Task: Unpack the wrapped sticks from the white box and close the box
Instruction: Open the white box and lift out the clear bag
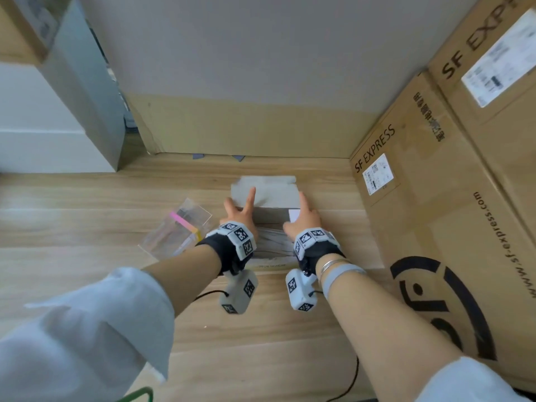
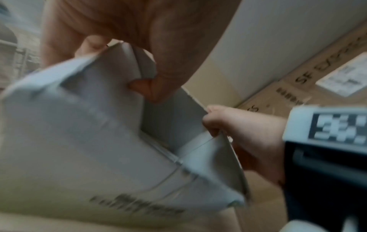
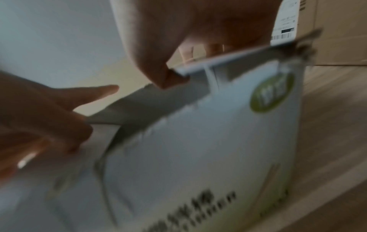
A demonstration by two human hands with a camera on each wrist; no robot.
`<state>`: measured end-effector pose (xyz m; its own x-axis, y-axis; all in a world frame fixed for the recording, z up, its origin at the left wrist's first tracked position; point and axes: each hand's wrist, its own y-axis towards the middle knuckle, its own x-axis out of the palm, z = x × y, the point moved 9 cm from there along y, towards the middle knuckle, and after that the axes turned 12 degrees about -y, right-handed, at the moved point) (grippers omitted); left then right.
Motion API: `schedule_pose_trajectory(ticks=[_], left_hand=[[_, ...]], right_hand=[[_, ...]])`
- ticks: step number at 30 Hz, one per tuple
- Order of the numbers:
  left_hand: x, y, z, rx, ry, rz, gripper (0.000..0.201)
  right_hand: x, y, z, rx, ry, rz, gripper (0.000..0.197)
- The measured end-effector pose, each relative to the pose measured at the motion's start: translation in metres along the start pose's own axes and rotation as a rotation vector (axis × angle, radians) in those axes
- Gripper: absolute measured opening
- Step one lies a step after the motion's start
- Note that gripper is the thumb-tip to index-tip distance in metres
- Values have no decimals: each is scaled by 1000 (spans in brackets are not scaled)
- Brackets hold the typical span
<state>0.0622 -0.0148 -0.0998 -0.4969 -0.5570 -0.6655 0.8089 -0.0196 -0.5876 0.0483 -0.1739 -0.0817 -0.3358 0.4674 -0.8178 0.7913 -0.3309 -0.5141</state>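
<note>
The white box (image 1: 269,261) lies on the wooden table (image 1: 261,329), its lid (image 1: 265,192) standing open on the far side. White wrapped sticks (image 1: 272,242) lie inside, between my wrists. My left hand (image 1: 242,208) pinches the box's left side flap (image 2: 139,62) between thumb and fingers, with one finger stretched up against the lid. My right hand (image 1: 303,213) pinches the right side flap (image 3: 228,61), thumb on its near edge. Both wrist views are blurred; the right wrist view shows the printed box wall (image 3: 198,149) with a green round sticker (image 3: 272,94).
A clear plastic container (image 1: 179,227) with a pink and yellow strip lies just left of the box. Large SF EXPRESS cardboard cartons (image 1: 435,198) stand close on the right. A wall runs behind the table; a white cabinet (image 1: 58,126) is at the far left.
</note>
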Motion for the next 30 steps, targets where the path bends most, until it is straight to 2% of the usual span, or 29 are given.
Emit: schedule_pose_trajectory(ticks=[4, 8, 11, 15, 19, 20, 22, 24, 26, 28, 30], left_hand=[[-21, 7, 8, -6, -230, -12, 88], [-11, 4, 4, -40, -169, -82, 103], [8, -1, 0, -47, -117, -88, 113], [8, -7, 7, 11, 49, 27, 104], [4, -3, 8, 20, -54, 12, 98], [1, -2, 10, 30, -129, -10, 96], [-7, 1, 18, 74, -293, -57, 90], [-23, 3, 21, 109, -382, -41, 87], [-40, 7, 12, 90, -371, 46, 87], [-46, 9, -2, 39, -251, 130, 91], [-37, 11, -9, 21, -172, 83, 96]], right_hand=[[-31, 6, 13, 45, -46, 50, 54], [-55, 11, 25, 66, -116, 116, 51], [-51, 11, 29, 68, -196, 108, 51], [-28, 10, 30, 77, -194, 61, 40], [-19, 11, 29, 40, -279, 19, 12], [-22, 11, 30, 49, -303, 20, 11], [-28, 12, 34, 70, -330, 33, 23], [-34, 12, 39, 88, -342, 51, 27], [-37, 13, 45, 105, -345, 59, 27], [-39, 11, 46, 104, -314, 103, 28], [-41, 8, 38, 68, -276, 202, 31]])
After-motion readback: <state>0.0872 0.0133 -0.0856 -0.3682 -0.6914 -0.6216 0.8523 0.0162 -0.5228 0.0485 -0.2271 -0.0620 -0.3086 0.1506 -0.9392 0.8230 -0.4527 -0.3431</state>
